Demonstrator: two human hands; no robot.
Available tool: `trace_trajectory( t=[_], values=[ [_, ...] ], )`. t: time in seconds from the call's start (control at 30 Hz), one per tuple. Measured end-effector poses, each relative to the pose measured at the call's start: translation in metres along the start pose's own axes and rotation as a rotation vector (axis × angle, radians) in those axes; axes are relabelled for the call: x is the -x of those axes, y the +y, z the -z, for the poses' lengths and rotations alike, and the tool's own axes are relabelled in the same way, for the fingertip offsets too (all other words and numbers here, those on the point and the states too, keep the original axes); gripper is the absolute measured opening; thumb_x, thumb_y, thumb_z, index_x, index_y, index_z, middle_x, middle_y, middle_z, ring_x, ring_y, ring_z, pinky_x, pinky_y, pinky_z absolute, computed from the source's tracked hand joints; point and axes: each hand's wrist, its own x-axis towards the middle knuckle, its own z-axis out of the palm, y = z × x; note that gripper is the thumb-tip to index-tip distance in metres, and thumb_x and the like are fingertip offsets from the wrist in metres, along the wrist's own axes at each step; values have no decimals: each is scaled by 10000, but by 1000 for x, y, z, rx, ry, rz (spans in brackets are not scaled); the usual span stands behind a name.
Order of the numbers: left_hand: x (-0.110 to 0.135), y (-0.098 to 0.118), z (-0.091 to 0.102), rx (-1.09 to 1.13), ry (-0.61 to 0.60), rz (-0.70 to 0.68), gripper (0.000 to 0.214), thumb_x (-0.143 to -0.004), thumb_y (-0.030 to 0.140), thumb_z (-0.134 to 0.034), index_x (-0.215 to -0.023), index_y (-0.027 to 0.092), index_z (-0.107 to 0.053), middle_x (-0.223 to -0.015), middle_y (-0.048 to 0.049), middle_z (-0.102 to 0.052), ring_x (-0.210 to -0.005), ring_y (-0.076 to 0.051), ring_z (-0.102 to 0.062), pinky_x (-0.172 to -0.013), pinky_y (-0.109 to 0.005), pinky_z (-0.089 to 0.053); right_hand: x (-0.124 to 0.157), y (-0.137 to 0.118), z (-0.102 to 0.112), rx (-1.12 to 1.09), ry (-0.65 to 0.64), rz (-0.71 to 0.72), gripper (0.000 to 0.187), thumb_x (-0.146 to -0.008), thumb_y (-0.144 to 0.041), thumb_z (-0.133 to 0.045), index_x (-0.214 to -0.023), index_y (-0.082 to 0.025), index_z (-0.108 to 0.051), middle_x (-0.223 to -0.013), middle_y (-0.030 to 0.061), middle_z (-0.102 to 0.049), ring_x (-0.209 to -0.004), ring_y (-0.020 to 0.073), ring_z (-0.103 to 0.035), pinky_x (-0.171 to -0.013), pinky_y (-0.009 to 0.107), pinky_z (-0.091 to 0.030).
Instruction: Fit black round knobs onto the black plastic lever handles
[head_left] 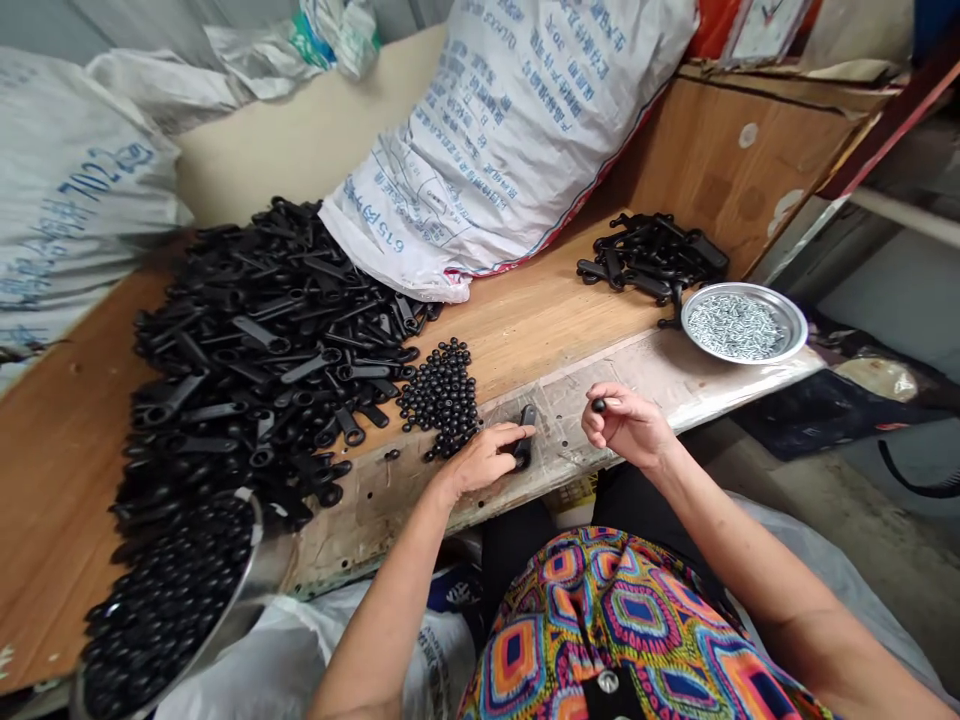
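At the bench's front edge, my left hand (484, 457) grips a flat black plastic crank handle (527, 418) that lies on the worn strip; the fingers hide part of it. My right hand (628, 425) is raised a little to the right, its fingers curled, pinching a small round black knob (598, 405). Left of my left hand spreads a small heap of similar black knobs (442, 390). One loose knob (391, 455) lies apart from them.
A large pile of black handles (247, 320) covers the left side. Below it sits a metal bowl (255, 545) full of knobs. On the right, a dish (796, 325) holds small silvery pins, beside a smaller heap of black parts (652, 255). A printed white sack (510, 140) leans behind.
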Motion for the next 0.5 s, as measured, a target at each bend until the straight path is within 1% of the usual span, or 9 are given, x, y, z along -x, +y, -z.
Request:
trace_trajectory(
  t=[0.07,0.13,0.17,0.2,0.23,0.3,0.37,0.43,0.5],
  values=[
    [-4,2,0,63,54,115,296,-702,186,-527,-975,186,-644,-922,-20,-647,-807,-158,-573,-750,-259,-439,2,-1,2,37,14,-9,171,-696,-245,-621,-853,-179,-621,-588,11,-597,-528,137,-556,-432,223,-407],
    [-9,3,-8,29,190,221,154,-695,237,-562,-813,176,-640,-736,0,-626,-666,-143,-554,-650,-245,-428,5,-2,3,96,36,-27,178,-687,-227,-646,-852,-164,-620,-605,19,-607,-544,135,-569,-438,216,-424],
    [-11,3,-12,-31,258,260,112,-684,226,-569,-771,177,-620,-692,6,-608,-644,-143,-546,-639,-246,-420,7,-2,4,126,45,-39,177,-684,-214,-655,-848,-159,-620,-610,22,-613,-544,133,-573,-441,212,-430],
    [-14,4,-17,-114,312,287,101,-677,196,-563,-769,182,-603,-691,4,-602,-654,-149,-550,-648,-252,-416,8,-1,4,152,51,-53,170,-683,-202,-658,-842,-156,-619,-612,25,-618,-542,131,-576,-443,209,-435],
    [-16,5,-21,-208,354,306,142,-676,155,-541,-804,188,-592,-720,-8,-608,-683,-161,-560,-669,-263,-415,10,-1,4,175,54,-64,160,-686,-193,-657,-836,-154,-618,-612,28,-624,-538,130,-578,-446,209,-440],
    [-20,7,-27,-375,400,326,302,-678,82,-478,-948,192,-559,-829,-52,-623,-761,-192,-580,-708,-289,-414,11,1,5,203,57,-74,139,-697,-188,-646,-828,-154,-616,-616,30,-631,-532,127,-578,-451,209,-446],
    [-22,8,-28,-456,426,345,444,-673,46,-436,-1091,182,-496,-928,-97,-618,-820,-217,-586,-724,-308,-413,12,4,4,210,67,-62,129,-709,-196,-633,-831,-157,-613,-614,24,-628,-529,121,-572,-455,207,-446],
    [-24,8,-26,-431,457,398,486,-672,63,-446,-1142,185,-467,-927,-99,-616,-819,-227,-585,-719,-317,-412,11,6,3,206,82,-42,135,-720,-209,-622,-845,-159,-611,-607,18,-621,-524,114,-562,-454,202,-441],
    [-24,7,-23,-277,498,439,428,-669,105,-483,-1086,199,-508,-831,-58,-615,-758,-208,-577,-692,-303,-411,10,8,1,203,87,-37,155,-731,-220,-617,-870,-154,-612,-603,18,-619,-520,110,-559,-456,200,-444]
  ],
)
